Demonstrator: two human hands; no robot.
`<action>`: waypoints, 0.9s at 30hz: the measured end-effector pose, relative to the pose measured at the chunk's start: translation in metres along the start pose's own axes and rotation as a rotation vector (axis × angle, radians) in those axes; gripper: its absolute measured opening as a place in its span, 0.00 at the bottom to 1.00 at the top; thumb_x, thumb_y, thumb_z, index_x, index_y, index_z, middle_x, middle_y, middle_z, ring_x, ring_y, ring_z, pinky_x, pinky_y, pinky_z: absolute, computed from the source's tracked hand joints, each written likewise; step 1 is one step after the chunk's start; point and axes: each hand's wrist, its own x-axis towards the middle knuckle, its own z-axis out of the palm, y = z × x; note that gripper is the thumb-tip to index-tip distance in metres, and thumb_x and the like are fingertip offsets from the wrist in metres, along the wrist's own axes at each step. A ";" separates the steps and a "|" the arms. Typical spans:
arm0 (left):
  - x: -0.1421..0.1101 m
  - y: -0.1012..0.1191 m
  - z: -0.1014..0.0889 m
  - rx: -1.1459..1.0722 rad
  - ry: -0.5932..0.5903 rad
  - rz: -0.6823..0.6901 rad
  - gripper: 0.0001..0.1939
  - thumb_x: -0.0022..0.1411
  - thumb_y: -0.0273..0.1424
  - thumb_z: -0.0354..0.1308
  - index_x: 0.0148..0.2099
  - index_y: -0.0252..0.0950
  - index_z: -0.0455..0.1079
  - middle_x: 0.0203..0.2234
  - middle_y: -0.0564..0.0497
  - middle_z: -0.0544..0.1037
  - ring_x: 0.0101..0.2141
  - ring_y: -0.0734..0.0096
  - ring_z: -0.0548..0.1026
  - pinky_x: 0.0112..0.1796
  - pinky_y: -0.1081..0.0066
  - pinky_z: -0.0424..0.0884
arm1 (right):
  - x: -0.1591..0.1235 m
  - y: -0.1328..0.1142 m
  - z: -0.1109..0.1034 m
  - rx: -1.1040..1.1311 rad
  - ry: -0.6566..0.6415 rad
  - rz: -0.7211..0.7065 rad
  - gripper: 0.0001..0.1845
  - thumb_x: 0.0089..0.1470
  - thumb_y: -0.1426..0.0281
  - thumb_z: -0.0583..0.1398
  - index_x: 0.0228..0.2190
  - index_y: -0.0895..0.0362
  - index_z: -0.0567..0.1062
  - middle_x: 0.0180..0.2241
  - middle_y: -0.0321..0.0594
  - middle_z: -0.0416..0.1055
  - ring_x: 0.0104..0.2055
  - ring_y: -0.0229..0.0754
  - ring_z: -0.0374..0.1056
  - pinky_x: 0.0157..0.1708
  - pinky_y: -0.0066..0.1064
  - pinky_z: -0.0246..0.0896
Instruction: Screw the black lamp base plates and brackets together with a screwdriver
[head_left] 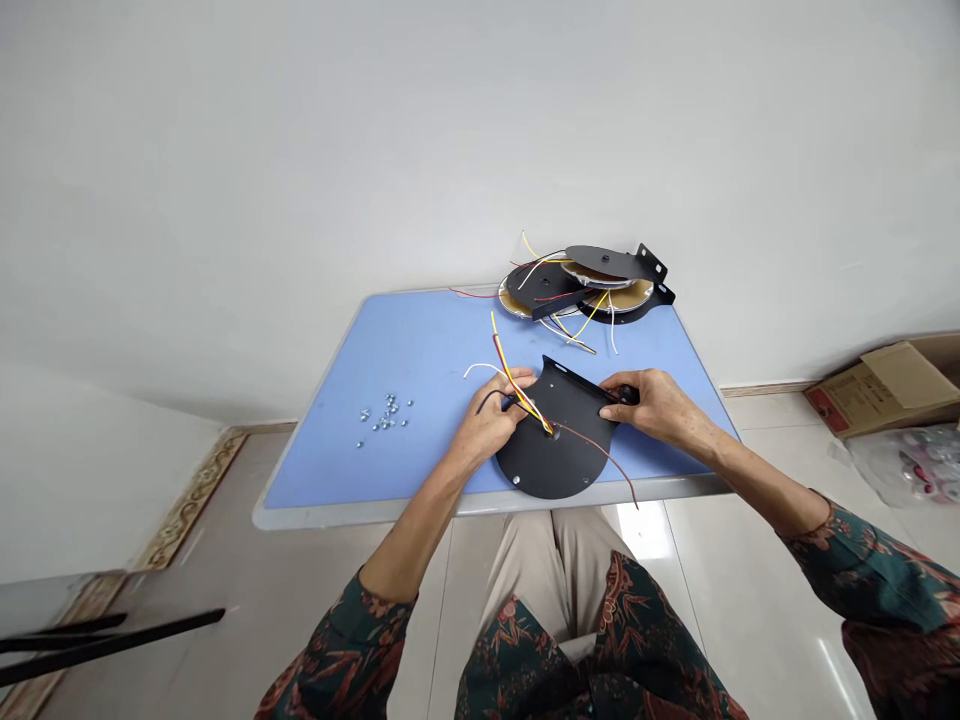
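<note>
Black metal plate (544, 465) lying on the blue table (420, 350), rounded end toward the body, flanged edge away, long axis running front to back between both hands. Left hand (487, 425) nearer the plate's centre hole, fingers pinched narrow on red and yellow wires (517, 392); right hand (645, 405) at the flanged edge, fingers closed on a small black knob (627, 395). Beyond the plate, a heap of similar plates (581, 290); left of it, loose steel nuts (386, 415).
</note>
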 end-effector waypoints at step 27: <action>0.005 0.005 0.000 -0.030 -0.046 0.007 0.20 0.55 0.28 0.58 0.51 0.36 0.75 0.55 0.45 0.76 0.56 0.58 0.72 0.59 0.57 0.66 | -0.006 -0.004 0.006 -0.082 -0.077 -0.084 0.29 0.52 0.73 0.65 0.56 0.51 0.76 0.40 0.41 0.79 0.39 0.45 0.73 0.42 0.34 0.64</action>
